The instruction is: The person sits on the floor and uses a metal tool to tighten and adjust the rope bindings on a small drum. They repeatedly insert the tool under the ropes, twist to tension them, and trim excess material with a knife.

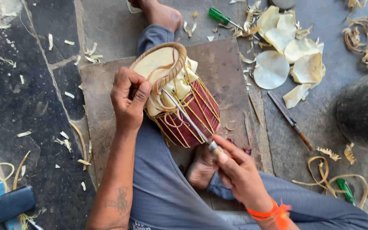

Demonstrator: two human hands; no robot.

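Lying at the far left on the dark stone floor (pixel 30 106) are pale shavings and a few yellow strips, with a dark blue block (pixel 5 206) at the near left edge. Next comes the left hand (pixel 127 100), fingers closed around the braided rim of a small drum (pixel 179 100), which rests tilted on a brown board (pixel 103 110) between the person's legs. The drum's red body already carries yellow lacing down its side, and a cream skin covers the head; loose flaps of skin below the rim look untrimmed, so the lacing seems partly done. The right hand (pixel 239 172), with an orange band at the wrist, grips a metal rod (pixel 186 117) whose tip sits under the rim. Farther right lie cut skin discs (pixel 286 55), a green screwdriver (pixel 220 17) and a knife (pixel 290 120).
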